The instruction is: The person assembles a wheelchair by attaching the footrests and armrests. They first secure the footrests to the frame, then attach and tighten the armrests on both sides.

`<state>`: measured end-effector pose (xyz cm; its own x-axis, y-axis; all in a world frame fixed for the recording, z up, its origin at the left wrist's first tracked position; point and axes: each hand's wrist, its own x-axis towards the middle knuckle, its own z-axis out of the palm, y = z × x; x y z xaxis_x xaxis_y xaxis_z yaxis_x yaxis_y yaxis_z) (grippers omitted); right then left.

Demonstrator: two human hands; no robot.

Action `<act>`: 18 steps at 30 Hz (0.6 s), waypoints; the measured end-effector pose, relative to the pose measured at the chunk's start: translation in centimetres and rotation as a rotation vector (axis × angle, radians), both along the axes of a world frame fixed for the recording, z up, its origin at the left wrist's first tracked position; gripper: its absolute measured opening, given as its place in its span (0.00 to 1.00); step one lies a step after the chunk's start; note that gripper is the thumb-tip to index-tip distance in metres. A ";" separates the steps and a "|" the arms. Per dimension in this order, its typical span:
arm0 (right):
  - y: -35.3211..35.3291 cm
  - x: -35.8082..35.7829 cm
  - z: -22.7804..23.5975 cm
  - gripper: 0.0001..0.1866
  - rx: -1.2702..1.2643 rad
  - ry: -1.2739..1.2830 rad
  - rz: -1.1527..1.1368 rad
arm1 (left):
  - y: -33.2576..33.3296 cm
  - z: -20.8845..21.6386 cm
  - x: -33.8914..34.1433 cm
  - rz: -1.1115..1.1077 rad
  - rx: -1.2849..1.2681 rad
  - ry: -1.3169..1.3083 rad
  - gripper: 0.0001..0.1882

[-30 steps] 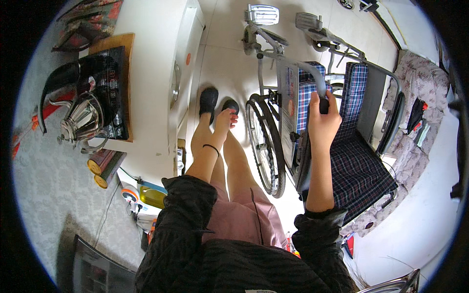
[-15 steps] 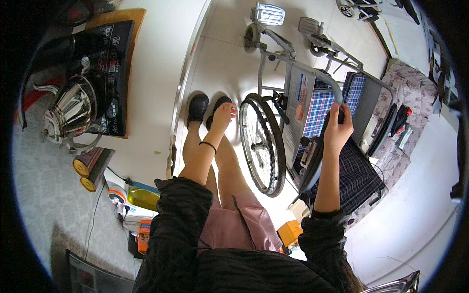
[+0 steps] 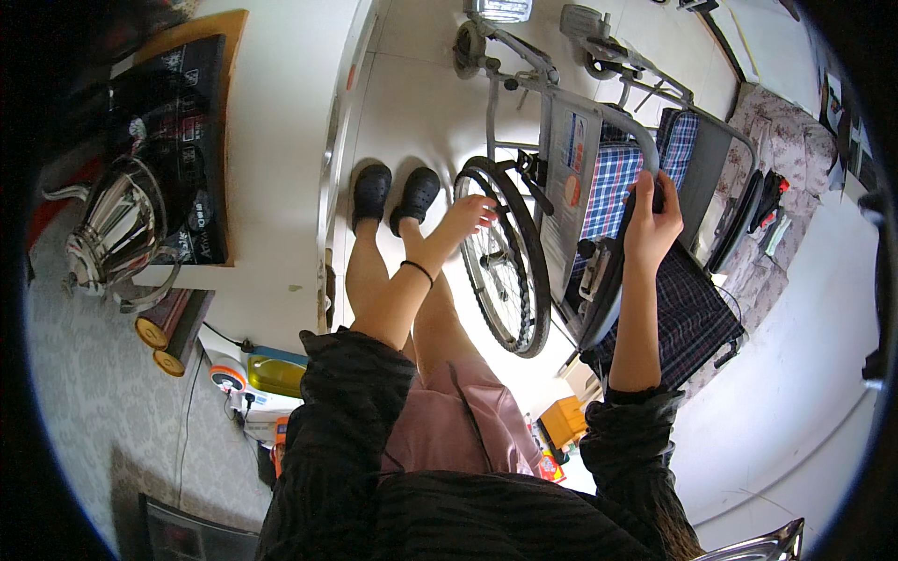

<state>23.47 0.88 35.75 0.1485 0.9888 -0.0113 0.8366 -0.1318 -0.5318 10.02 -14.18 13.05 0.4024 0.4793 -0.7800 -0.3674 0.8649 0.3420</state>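
Note:
A grey-framed wheelchair stands on the floor to my right, with a blue-and-red plaid seat. My right hand is closed round its near armrest, fingers wrapped over the top by the grey tube. Beside the large spoked wheel, my left hand reaches out with bent, loosely parted fingers and nothing in them. Its fingertips overlap the wheel's edge; whether they touch it I cannot tell. A dark plaid fabric panel hangs behind the seat, under my right forearm.
A white counter runs along my left, bearing an induction cooker and a shiny metal kettle. Two footrests project at the wheelchair's far end. A floral-covered sofa lies beyond it. An orange-yellow box is near my legs.
My left hand has moved right, from above my shoe to the wheel's edge. My right hand keeps its hold on the armrest. The view has shifted slightly.

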 end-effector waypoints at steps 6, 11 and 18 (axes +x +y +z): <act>-0.1 0.3 -0.2 0.20 0.001 -0.006 -0.024 | 0.7 1.2 3.2 -0.209 0.031 -0.092 0.16; 0.2 0.4 -0.5 0.19 0.047 -0.004 -0.021 | -1.0 -0.5 2.6 -0.187 -0.083 0.022 0.17; -0.2 0.0 0.1 0.19 0.071 0.048 0.002 | -0.2 3.4 1.0 -0.231 0.117 -0.114 0.22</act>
